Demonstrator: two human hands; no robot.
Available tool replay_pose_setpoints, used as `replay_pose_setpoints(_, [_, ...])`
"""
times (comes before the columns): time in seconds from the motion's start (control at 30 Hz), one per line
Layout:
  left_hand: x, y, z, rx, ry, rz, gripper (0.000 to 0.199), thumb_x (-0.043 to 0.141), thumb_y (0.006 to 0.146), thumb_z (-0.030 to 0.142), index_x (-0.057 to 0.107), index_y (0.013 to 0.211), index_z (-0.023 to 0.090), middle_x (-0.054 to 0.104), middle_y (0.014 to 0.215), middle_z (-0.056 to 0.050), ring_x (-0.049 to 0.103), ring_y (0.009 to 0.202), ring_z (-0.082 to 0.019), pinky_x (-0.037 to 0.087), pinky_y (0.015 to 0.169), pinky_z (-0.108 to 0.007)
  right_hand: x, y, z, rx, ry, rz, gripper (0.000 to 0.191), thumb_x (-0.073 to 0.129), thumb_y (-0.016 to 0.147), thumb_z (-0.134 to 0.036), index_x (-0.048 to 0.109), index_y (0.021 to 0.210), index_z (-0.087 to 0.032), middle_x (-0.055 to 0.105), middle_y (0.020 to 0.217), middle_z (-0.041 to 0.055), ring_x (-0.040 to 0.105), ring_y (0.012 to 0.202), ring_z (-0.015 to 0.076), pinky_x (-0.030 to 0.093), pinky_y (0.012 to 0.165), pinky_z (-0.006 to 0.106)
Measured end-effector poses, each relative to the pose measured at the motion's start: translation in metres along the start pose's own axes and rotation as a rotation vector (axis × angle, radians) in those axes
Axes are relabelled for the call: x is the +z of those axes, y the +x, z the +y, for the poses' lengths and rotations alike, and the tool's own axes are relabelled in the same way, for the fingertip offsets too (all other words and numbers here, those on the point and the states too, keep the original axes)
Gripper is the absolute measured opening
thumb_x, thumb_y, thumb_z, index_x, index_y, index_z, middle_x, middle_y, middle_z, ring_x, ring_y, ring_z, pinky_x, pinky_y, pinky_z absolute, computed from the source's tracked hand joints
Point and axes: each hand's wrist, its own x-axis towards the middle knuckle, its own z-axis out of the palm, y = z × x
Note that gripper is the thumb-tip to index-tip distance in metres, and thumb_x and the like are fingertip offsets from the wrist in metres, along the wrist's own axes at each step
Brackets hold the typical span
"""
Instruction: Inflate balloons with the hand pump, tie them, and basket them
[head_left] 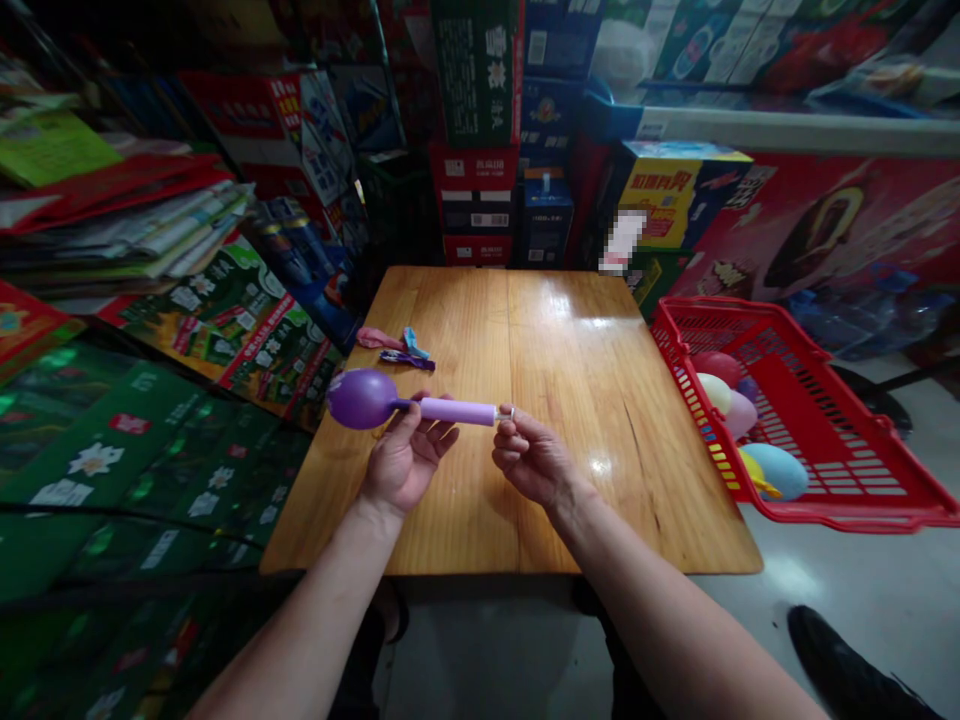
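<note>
A purple balloon [362, 399], partly inflated, sits on the left end of a light purple hand pump [459, 411]. My left hand [407, 458] pinches the balloon's neck at the pump's nozzle, its other fingers loosely under the barrel. At the barrel's right end, my right hand [534, 455] is closed on the pump's handle, which shows just past the barrel. Both hands are above the wooden table [570, 370]. Beyond the balloon lie several flat balloons: a pink one [379, 339], a light blue one [415, 343] and a dark purple one [407, 359].
A red plastic basket [870, 515] on the right holds several inflated balloons, among them a light blue one [781, 472]. Green cartons [97, 460] line the left side below a stack of papers [142, 235]. Stacked boxes [476, 205] stand behind the table. A dark shoe [844, 655] shows lower right.
</note>
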Motion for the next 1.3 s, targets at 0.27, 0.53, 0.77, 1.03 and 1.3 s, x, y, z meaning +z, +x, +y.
replay_pose_setpoints(0.27, [0.002,0.003,0.015,0.094,0.003,0.004,0.028,0.071,0.089,0.029,0.069,0.117,0.026,0.07,0.123,-0.009,0.07,0.102,-0.022,0.06,0.078,-0.032,0.004,-0.005,-0.025,-0.06,0.074,-0.035,0.006,0.062,0.09,-0.01,0.063,0.095,-0.014,0.057,0.065,-0.0051,0.036,0.045,0.0025,0.034,0.044,0.012])
replay_pose_setpoints(0.53, [0.001,0.001,0.01,0.063,0.036,0.006,0.026,0.071,0.088,0.027,0.07,0.114,0.021,0.072,0.117,-0.012,0.071,0.097,-0.021,0.059,0.078,-0.031,0.003,-0.005,-0.015,0.01,-0.014,-0.03,0.009,0.066,0.088,-0.013,0.064,0.097,-0.014,0.059,0.067,-0.0036,0.037,0.046,0.0035,0.035,0.045,0.014])
replay_pose_setpoints(0.77, [0.005,-0.003,0.004,0.045,0.057,-0.052,0.03,0.071,0.088,0.028,0.069,0.118,0.028,0.068,0.127,-0.009,0.068,0.109,-0.024,0.059,0.082,-0.037,-0.002,-0.003,-0.009,-0.022,0.064,-0.019,0.011,0.068,0.088,-0.013,0.062,0.097,-0.015,0.058,0.066,-0.0052,0.037,0.045,0.0023,0.034,0.045,0.013])
replay_pose_setpoints(1.03, [0.001,0.004,0.018,0.138,0.015,-0.001,0.027,0.07,0.089,0.028,0.07,0.115,0.024,0.071,0.12,-0.009,0.071,0.097,-0.019,0.059,0.078,-0.03,0.004,-0.009,-0.027,-0.064,0.047,-0.05,0.006,0.061,0.092,-0.011,0.063,0.095,-0.016,0.058,0.065,-0.0048,0.038,0.046,0.0033,0.035,0.044,0.013])
replay_pose_setpoints(1.3, [0.001,0.004,0.004,0.034,0.014,-0.002,0.025,0.07,0.089,0.026,0.071,0.114,0.022,0.072,0.118,-0.01,0.07,0.097,-0.02,0.059,0.077,-0.03,0.003,-0.007,-0.009,0.015,-0.002,-0.058,0.013,0.067,0.087,-0.011,0.064,0.1,-0.014,0.065,0.074,-0.0003,0.045,0.05,0.0031,0.041,0.049,0.014])
